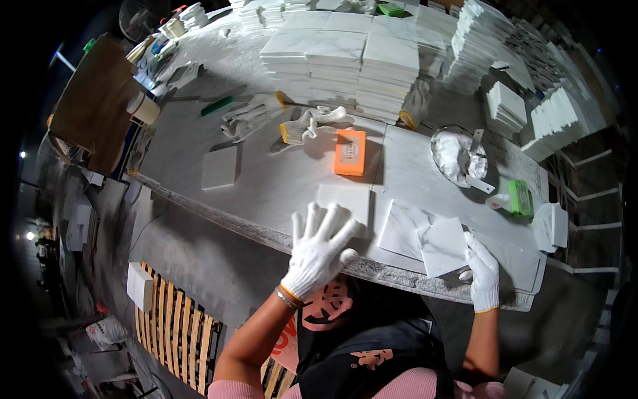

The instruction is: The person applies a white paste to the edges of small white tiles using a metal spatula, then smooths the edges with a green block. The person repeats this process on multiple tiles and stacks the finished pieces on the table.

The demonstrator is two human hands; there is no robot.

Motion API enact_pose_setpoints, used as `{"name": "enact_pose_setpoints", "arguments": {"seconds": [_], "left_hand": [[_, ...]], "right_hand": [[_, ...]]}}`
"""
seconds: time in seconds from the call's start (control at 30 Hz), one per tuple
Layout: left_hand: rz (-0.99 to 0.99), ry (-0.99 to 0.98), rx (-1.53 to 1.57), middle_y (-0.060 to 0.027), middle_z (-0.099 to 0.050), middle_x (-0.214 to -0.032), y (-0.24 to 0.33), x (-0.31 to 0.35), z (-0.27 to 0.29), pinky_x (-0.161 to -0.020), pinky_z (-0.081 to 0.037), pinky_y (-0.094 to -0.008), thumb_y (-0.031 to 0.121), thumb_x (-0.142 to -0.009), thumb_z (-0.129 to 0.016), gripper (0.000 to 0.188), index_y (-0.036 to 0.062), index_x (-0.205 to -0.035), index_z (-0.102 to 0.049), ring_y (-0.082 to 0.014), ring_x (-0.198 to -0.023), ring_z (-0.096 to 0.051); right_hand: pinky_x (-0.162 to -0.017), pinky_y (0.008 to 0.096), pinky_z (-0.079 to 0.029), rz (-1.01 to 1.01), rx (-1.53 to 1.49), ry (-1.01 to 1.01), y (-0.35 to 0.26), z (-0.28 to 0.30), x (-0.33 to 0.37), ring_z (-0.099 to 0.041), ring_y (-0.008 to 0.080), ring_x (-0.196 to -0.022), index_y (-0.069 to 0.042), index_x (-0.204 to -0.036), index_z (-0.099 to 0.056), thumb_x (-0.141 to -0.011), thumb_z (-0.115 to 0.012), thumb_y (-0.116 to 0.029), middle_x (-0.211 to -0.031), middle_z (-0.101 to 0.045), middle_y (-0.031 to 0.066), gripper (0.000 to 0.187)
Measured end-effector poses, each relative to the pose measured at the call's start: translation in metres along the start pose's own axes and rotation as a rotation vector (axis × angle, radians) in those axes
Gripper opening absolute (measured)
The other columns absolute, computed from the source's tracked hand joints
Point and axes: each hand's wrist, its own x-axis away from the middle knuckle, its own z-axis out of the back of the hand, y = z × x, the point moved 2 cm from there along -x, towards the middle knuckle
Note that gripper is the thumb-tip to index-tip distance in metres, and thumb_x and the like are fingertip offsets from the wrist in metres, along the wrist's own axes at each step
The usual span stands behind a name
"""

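Note:
My left hand (318,256), in a white knit glove, is open with fingers spread over the table's near edge. Its fingertips overlap a plain white tile (345,196); I cannot tell whether they touch it. At the right, my gloved right hand (485,276) grips the right edge of a grey-veined marble tile (444,247). That tile partly covers another veined tile (401,229) lying to its left. Beyond the white tile stands an orange box (349,153). One more white tile (219,166) lies farther left.
Loose gloves (309,126) lie mid-table before tall tile stacks (362,73). To the right are a bowl of white paste (455,156) with scrapers, a green box (520,198) and several small tiles (550,226). A wooden pallet (174,326) sits on the floor below left.

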Motion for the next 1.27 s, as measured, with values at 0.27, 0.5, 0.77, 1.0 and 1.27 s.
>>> {"name": "enact_pose_setpoints", "arguments": {"seconds": [0.27, 0.5, 0.77, 1.0, 1.27], "left_hand": [[-0.074, 0.033, 0.115, -0.0098, -0.052, -0.147, -0.013, 0.054, 0.000, -0.112, -0.025, -0.0676, 0.040, -0.082, -0.071, 0.045, 0.0212, -0.123, -0.069, -0.0493, -0.139, -0.039], [0.220, 0.252, 0.111, -0.0139, -0.061, -0.134, -0.041, 0.097, 0.012, -0.110, -0.031, -0.0602, 0.029, -0.085, -0.073, 0.041, 0.0121, -0.121, -0.067, -0.0472, -0.134, -0.045], [0.328, 0.330, 0.235, -0.0174, -0.058, -0.139, -0.033, 0.103, 0.006, -0.109, -0.037, -0.0512, 0.015, -0.082, -0.076, 0.046, 0.0090, -0.127, -0.066, -0.0464, -0.135, -0.046], [0.268, 0.289, 0.177, -0.0172, -0.057, -0.140, -0.030, 0.063, 0.018, -0.109, -0.037, -0.0533, 0.021, -0.077, -0.082, 0.060, 0.0063, -0.131, -0.061, -0.0470, -0.134, -0.046], [-0.130, 0.124, 0.240, -0.0146, -0.053, -0.145, -0.016, -0.030, 0.028, -0.111, -0.034, -0.0557, 0.038, -0.079, -0.079, 0.067, 0.0139, -0.137, -0.056, -0.0434, -0.138, -0.043]], "right_hand": [[-0.053, 0.0167, -0.049, 0.024, 0.025, 0.013, 0.008, 0.004, -0.003, -0.061, 0.0032, -0.085, -0.003, -0.138, -0.059, -0.096, -0.059, -0.015, -0.132, -0.065, 0.0053, 0.043], [-0.052, 0.0161, -0.048, 0.017, 0.017, 0.014, 0.016, 0.007, -0.007, -0.062, 0.0031, -0.084, -0.004, -0.138, -0.059, -0.097, -0.059, -0.017, -0.128, -0.066, 0.0046, 0.043], [-0.052, 0.0167, -0.049, 0.022, 0.027, 0.024, 0.016, 0.008, -0.008, -0.062, 0.0037, -0.080, -0.004, -0.138, -0.059, -0.097, -0.059, -0.016, -0.129, -0.065, 0.0056, 0.043], [-0.049, 0.0173, -0.046, -0.009, 0.057, 0.038, 0.009, 0.003, -0.005, -0.059, 0.0029, -0.073, -0.003, -0.137, -0.060, -0.096, -0.059, -0.016, -0.128, -0.066, 0.0060, 0.043], [-0.052, 0.0183, -0.050, -0.008, -0.001, 0.052, 0.013, 0.002, -0.008, -0.061, 0.0025, -0.072, -0.003, -0.137, -0.060, -0.094, -0.061, -0.014, -0.128, -0.067, 0.0058, 0.044]]}}
